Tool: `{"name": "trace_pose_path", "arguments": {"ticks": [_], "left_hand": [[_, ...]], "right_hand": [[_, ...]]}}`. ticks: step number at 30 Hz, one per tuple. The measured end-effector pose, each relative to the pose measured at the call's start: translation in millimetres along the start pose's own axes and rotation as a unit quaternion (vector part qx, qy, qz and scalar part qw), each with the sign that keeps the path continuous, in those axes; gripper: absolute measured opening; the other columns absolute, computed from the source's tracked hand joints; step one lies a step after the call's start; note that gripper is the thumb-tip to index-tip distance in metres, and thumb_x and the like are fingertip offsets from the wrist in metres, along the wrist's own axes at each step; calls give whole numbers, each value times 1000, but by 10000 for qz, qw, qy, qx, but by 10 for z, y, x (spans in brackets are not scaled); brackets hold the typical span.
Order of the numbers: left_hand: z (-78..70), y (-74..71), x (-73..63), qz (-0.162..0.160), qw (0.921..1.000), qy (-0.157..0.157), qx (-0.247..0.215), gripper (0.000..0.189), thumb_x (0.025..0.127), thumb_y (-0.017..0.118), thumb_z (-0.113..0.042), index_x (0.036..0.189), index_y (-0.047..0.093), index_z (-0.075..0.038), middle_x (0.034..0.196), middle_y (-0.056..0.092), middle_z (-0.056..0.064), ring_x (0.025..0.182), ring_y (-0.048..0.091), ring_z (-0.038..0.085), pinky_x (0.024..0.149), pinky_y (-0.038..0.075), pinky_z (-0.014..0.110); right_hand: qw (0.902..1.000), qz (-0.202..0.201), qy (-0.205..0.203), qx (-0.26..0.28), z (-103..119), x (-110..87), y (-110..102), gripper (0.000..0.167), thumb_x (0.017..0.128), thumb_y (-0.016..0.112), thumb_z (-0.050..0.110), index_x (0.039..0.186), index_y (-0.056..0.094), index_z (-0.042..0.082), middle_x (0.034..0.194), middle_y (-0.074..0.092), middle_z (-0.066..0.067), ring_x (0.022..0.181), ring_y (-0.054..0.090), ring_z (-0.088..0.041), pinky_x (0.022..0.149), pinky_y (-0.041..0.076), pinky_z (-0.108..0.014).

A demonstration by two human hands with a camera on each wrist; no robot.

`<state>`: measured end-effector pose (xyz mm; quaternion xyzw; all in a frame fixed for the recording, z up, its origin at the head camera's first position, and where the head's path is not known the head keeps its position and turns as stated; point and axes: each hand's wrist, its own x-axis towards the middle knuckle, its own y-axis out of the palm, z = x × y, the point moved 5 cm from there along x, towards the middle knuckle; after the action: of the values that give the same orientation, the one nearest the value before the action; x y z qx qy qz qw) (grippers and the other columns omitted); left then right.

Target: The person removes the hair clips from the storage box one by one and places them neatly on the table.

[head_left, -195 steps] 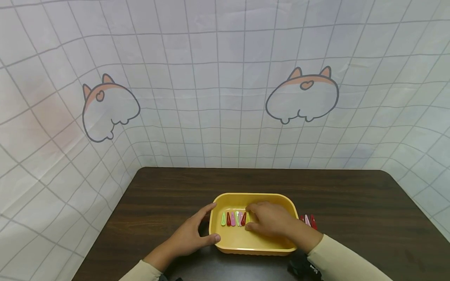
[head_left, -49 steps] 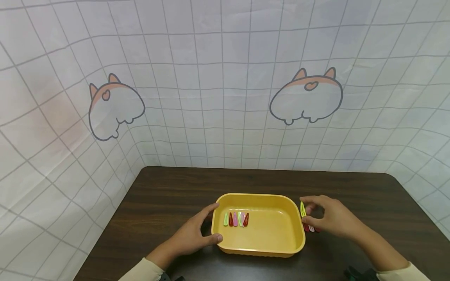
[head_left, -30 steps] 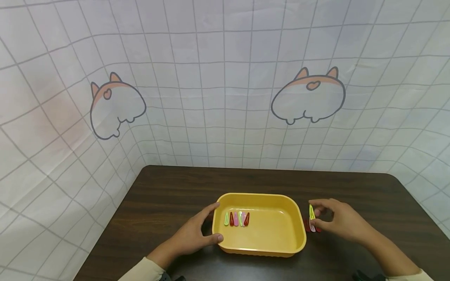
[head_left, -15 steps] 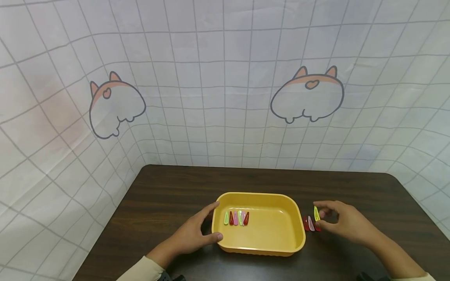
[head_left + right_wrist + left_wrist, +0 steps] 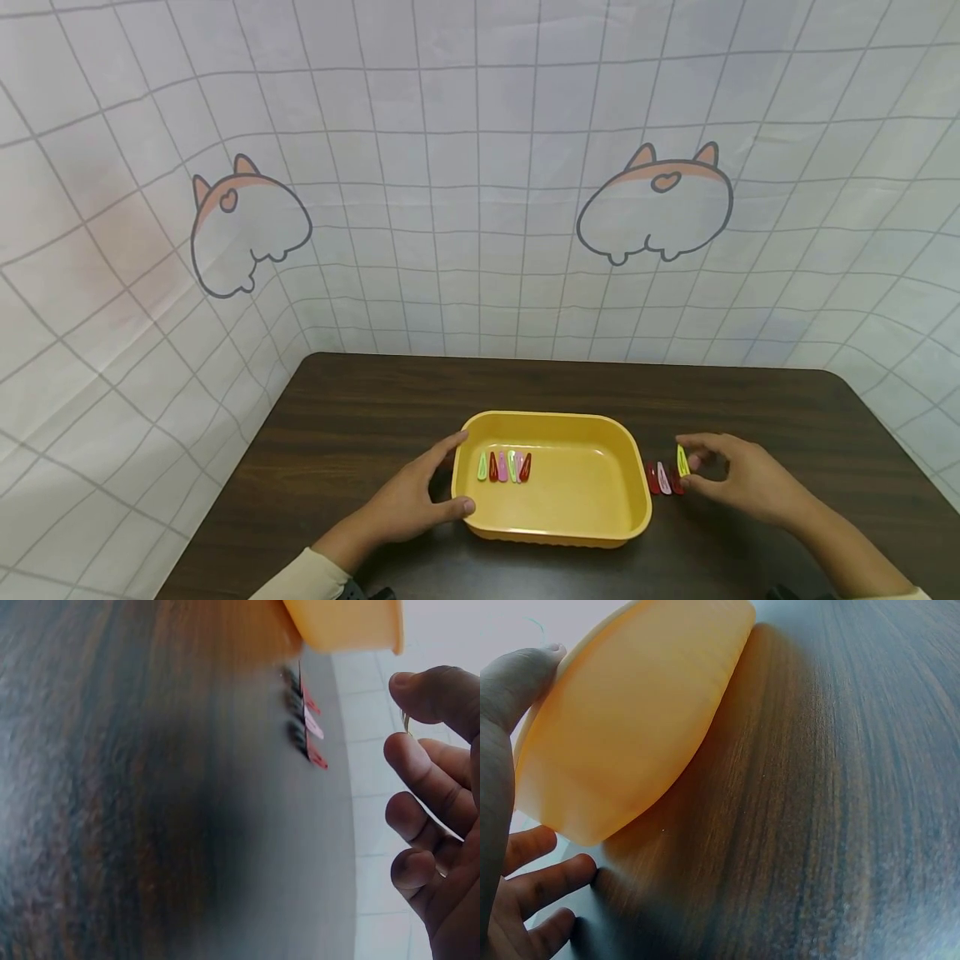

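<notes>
The right hand point(image 5: 752, 479) pinches the yellow clip point(image 5: 683, 462), whose long axis runs roughly 12 to 6 o'clock; the yellow tray point(image 5: 581, 492) lies from it toward 9 o'clock. Farther from the clip, the left hand point(image 5: 405, 502) spreads wide against the tray's 9 o'clock side.
</notes>
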<state>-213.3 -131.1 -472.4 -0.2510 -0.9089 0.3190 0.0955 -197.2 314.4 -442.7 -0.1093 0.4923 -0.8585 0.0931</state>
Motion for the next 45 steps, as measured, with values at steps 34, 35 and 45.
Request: {"name": "trace_pose_path", "arguments": {"ticks": [34, 35, 45], "left_hand": [[24, 12, 16, -47, 10000, -16, 3, 89, 91, 76, -48, 163, 26, -32, 152, 47, -1, 133, 50, 21, 108, 38, 59], [23, 12, 16, -50, 10000, -15, 0, 89, 91, 76, -48, 163, 26, -32, 152, 47, -1, 133, 50, 21, 108, 38, 59], [14, 9, 15, -67, 10000, 11, 38, 89, 91, 76, -49, 163, 27, -31, 152, 46, 0, 133, 51, 22, 108, 38, 60]], "right_hand": [[9984, 477, 288, -31, -305, 15, 151, 55, 86, 83, 41, 129, 69, 9, 88, 58, 12, 88, 54, -14, 72, 44, -32], [9983, 485, 310, -36, -311, 17, 157, 55, 86, 83, 41, 129, 69, 10, 88, 57, 12, 87, 54, -13, 72, 43, -31], [9986, 526, 98, -40, -303, 23, 195, 52, 85, 84, 39, 125, 70, 9, 85, 53, 11, 77, 48, -6, 67, 38, -29]]}}
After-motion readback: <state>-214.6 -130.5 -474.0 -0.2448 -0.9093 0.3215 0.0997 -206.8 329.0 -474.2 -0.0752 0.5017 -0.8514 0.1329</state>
